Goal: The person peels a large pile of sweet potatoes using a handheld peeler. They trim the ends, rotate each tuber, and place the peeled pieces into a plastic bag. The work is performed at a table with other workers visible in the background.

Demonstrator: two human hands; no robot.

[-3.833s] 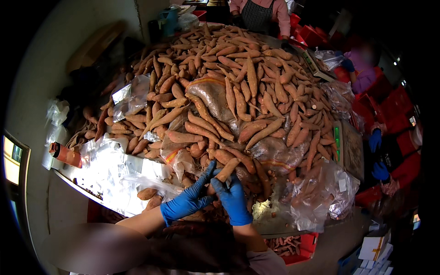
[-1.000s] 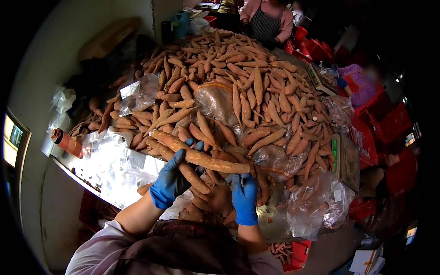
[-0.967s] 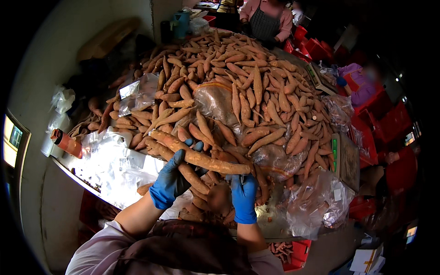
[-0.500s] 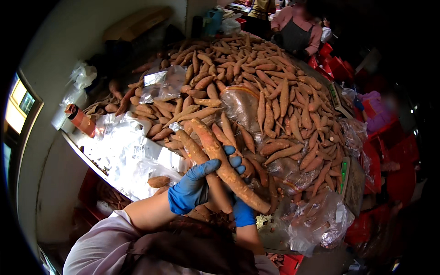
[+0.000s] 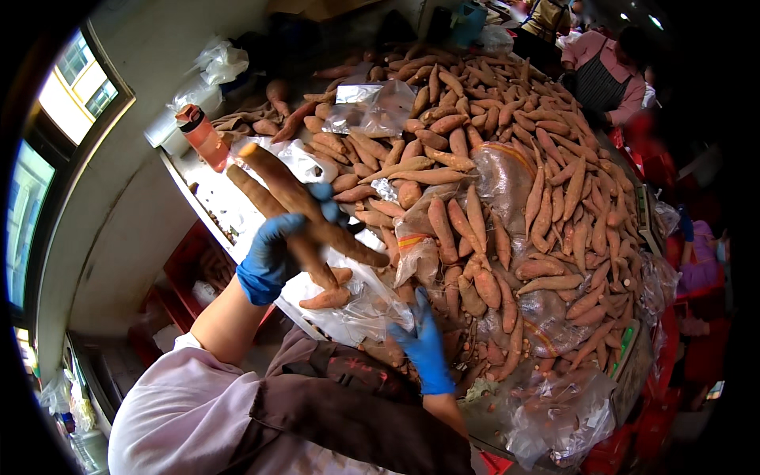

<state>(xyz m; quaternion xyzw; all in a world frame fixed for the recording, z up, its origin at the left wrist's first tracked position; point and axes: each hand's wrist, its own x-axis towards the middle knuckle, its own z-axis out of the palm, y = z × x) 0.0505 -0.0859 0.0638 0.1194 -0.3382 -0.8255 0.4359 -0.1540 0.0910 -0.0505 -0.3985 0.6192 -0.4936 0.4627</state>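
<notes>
My left hand [image 5: 271, 254], in a blue glove, is closed round two long sweet potatoes [image 5: 265, 168], lifted toward the left side of the table over white plastic bags [image 5: 364, 310]. Their lower parts are slightly blurred. My right hand [image 5: 423, 352], also gloved, has its fingers apart and nothing in them, low beside the bags and the near edge of the sweet potato pile [image 5: 475, 285].
An orange bottle [image 5: 206, 138] stands at the table's left end, near a window [image 5: 28, 222]. Crinkled clear bags [image 5: 554, 412] and a scale [image 5: 629, 364] are at the right. Red crates [image 5: 170, 305] sit below. Co-workers [image 5: 602, 75] work across and right of the table.
My left hand has carried the two sweet potatoes up and leftward. My right hand has come away from them and opened. The view has swung left, showing more window.
</notes>
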